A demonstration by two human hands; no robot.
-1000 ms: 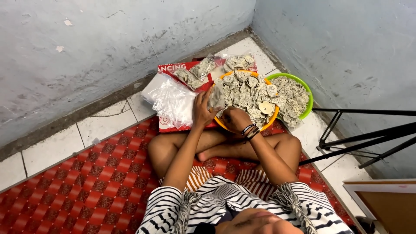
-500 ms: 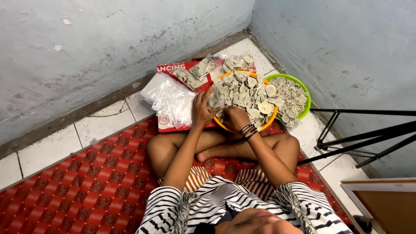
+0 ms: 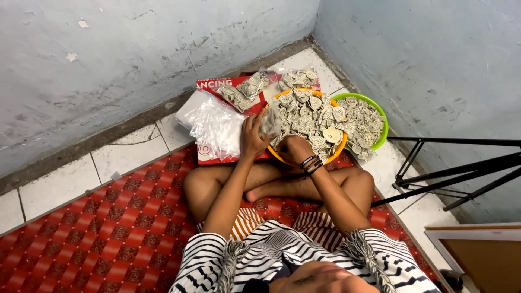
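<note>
A: Closest to you it's just your striped top [image 3: 282,255] and crossed legs on the red patterned mat [image 3: 103,228]. Your left hand [image 3: 253,135] is clenched around a small clear bag [image 3: 269,122] with a few of the pale flat pieces inside, held right at the rim of the orange bowl [image 3: 332,155].

B: And your right hand [image 3: 293,149]?

A: Down at the near edge of that bowl, knuckles up, fingers curled into the pile of pale pieces [image 3: 309,116]. Can't tell if you've actually got one pinched. Dark bracelets [image 3: 310,164] sit on that wrist.

B: Further out?

A: A heap of empty clear bags [image 3: 217,127] just left of your left hand, on a red box [image 3: 211,87]. A green bowl [image 3: 380,114] touches the orange one on the right, also full. Filled bags [image 3: 244,92] lie behind, near the wall corner. A black stand [image 3: 456,173] is off right.
</note>
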